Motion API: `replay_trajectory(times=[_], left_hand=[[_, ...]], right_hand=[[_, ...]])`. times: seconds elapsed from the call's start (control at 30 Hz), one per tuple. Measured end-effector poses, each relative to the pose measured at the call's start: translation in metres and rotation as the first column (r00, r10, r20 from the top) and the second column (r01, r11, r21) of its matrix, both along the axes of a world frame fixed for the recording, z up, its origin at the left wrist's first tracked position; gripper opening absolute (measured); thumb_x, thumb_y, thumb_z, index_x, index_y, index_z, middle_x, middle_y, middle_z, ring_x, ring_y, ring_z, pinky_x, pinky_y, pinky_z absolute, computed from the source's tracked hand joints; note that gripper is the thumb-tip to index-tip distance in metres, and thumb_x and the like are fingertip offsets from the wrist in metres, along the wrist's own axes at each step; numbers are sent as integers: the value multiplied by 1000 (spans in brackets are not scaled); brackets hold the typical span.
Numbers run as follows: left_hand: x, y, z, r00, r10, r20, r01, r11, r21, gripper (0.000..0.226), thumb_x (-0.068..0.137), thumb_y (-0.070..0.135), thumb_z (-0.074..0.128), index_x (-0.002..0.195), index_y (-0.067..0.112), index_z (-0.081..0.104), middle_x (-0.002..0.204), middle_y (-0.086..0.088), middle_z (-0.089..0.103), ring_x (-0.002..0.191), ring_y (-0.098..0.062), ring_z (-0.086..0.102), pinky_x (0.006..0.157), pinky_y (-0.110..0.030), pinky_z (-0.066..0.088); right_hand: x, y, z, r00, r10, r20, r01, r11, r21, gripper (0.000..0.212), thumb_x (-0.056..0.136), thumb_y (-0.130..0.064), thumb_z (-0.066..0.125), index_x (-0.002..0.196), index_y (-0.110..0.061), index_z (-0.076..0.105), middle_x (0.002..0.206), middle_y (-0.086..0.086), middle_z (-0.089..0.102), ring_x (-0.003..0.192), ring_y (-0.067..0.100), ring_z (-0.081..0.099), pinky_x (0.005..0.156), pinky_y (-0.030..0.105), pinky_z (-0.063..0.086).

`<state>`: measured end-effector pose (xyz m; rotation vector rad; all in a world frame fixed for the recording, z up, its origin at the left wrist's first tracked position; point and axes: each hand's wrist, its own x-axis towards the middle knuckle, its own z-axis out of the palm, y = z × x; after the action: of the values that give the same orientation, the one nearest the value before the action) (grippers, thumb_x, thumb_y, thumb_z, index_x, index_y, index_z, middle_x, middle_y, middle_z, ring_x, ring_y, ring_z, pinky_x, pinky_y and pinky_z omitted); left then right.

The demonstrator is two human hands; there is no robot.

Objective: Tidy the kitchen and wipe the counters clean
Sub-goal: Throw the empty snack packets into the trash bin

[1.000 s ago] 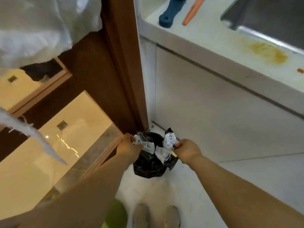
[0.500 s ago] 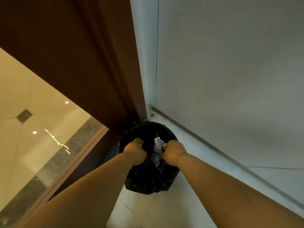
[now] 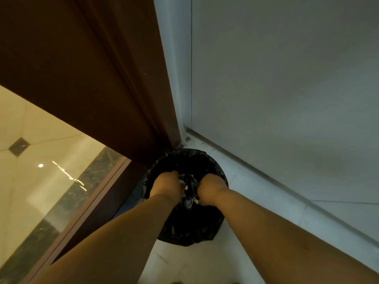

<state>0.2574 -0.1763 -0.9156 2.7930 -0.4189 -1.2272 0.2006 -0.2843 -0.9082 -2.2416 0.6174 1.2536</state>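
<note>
A round trash bin lined with a black bag (image 3: 185,228) stands on the floor in the corner between the brown door frame and the white cabinet. Both my hands are down inside its mouth. My left hand (image 3: 165,184) and my right hand (image 3: 210,188) are curled around crumpled black-and-white wrappers (image 3: 188,191), which show only between the two fists. The fingers themselves are hidden inside the bin.
A brown wooden door frame (image 3: 106,85) rises at the left of the bin. The white cabinet front (image 3: 276,89) fills the right side, with its plinth running along the pale floor (image 3: 184,265). A glossy beige tiled floor (image 3: 41,160) lies beyond the threshold.
I have bent lower, so the counter has left the view. Both hands have carried the wrappers from above the bin down into its mouth and moved closer together.
</note>
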Motion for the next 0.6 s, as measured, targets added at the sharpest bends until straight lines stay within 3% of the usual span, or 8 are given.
replay_trajectory(times=[0.07,0.17,0.2,0.3,0.4,0.47,0.53,0.6], left_hand=[[-5,0,45,999,-41,-11,41,999,28,25,98,11,44,119,8,55,115,-13,60,103,-28,58,87,-36,50],[-14,-5,122,993,-109,-47,112,993,44,26,98,11,44,120,6,57,117,-14,61,107,-29,58,89,-36,48],[-17,-9,152,989,-141,-43,142,989,35,27,98,12,44,120,6,57,118,-13,61,108,-28,57,90,-35,47],[-27,-27,256,975,-222,-14,222,975,2,25,98,16,44,116,8,60,115,-10,62,107,-25,57,91,-33,47],[-40,-50,362,954,-299,8,299,950,-90,28,100,21,42,112,4,59,115,-13,62,107,-28,58,90,-32,46],[-54,-65,425,941,-339,1,334,926,-175,28,100,20,41,112,1,59,116,-14,61,108,-29,56,87,-29,45],[-69,-81,477,926,-377,15,370,897,-240,27,98,20,43,113,4,59,117,-11,61,108,-27,56,85,-26,44],[-86,-98,516,899,-434,51,430,858,-281,26,96,21,46,113,8,60,116,-10,62,107,-27,57,83,-26,45]], right_hand=[[-12,-11,42,994,-85,67,84,996,19,14,94,-13,50,88,-8,62,89,8,55,79,17,50,83,23,42],[-33,-26,117,977,-207,47,202,975,90,26,95,-12,45,114,-4,62,117,13,60,104,21,54,75,18,39],[-40,-32,143,976,-213,54,207,973,99,24,96,-11,43,110,-5,63,115,13,60,104,22,55,79,19,41],[-57,-48,250,944,-323,63,318,945,78,19,92,-8,46,84,-10,62,82,5,56,68,15,49,65,20,42],[-79,-71,353,875,-472,104,467,881,73,30,96,-11,43,118,-2,61,119,15,60,99,27,58,88,31,45],[-96,-83,418,812,-554,184,542,833,115,31,97,-10,42,120,1,59,128,17,57,113,30,55,93,31,44],[-113,-95,475,788,-542,290,544,835,82,30,93,-9,47,120,-2,61,121,17,62,99,30,60,79,24,47],[-136,-102,525,685,-615,390,636,766,91,30,91,-7,50,119,-3,61,114,17,66,83,27,61,67,19,46]])
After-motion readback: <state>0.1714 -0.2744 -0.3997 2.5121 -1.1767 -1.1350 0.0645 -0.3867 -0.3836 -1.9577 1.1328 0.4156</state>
